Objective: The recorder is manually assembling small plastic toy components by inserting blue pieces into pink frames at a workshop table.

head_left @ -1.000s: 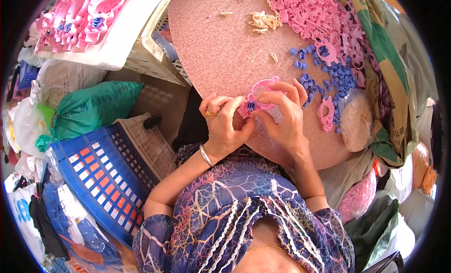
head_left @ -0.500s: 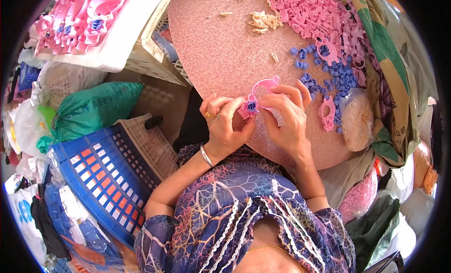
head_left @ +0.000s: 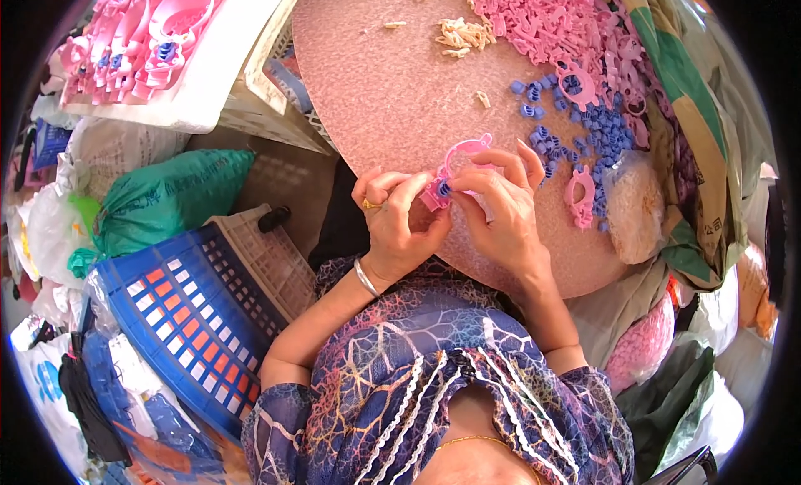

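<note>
- Well up and to the left of the left hand (head_left: 399,222), pink ring pieces carrying blue parts are heaped in a white container (head_left: 242,51).
- By the left hand, with thumb and fingers pinched together, the near end of a pink ring-shaped piece (head_left: 469,143) is gripped. This end is probably best kept still, so that any pressure is met by firm support.
- Between the two hands, at the joint end of that piece, a small blue part (head_left: 443,188) is seen. It is best kept square to its surround and pressed evenly, since a tilted part could be jammed or the thin plastic bent.
- By the right hand (head_left: 505,214), the ring side is clasped, fingers curled over it and thumb brought near the blue part; the exact fingertip contact is hidden. Force is better applied close to the blue part than through the ring.
- To the right of the right hand, loose blue parts (head_left: 609,130) and a separate pink frame (head_left: 579,193) are spread on the tabletop (head_left: 375,84), best left clear of the working fingers.
</note>
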A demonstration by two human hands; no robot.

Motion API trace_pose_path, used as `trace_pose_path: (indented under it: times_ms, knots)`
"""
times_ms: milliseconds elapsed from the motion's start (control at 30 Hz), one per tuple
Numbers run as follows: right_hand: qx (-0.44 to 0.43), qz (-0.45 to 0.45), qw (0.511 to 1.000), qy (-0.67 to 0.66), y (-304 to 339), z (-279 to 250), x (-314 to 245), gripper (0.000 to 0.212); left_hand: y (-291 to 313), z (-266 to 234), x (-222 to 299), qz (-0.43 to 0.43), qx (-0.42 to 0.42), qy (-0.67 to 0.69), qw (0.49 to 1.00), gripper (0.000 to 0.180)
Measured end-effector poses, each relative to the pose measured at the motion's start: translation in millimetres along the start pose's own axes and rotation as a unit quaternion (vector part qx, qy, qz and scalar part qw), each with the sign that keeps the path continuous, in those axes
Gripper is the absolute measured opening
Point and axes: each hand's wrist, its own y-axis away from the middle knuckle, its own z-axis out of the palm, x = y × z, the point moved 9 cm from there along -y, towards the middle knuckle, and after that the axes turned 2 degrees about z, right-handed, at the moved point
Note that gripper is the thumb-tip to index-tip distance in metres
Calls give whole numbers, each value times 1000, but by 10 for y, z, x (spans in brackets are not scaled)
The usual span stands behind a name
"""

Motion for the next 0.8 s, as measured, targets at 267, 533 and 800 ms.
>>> trace_pose_path:
  times_ms: [267,533,800]
  knots:
    - [-3,-21,1000,16,20,60,-53,21,24,32,-28,-6,-8,1,1000,63]
    - [62,-3,998,28,-17,-148,-114,19,43,18,-39,3,20,4,1000,59]
    - [43,-22,999,23,-31,-154,-111,18,-14,-2,3,-4,9,1,1000,59]
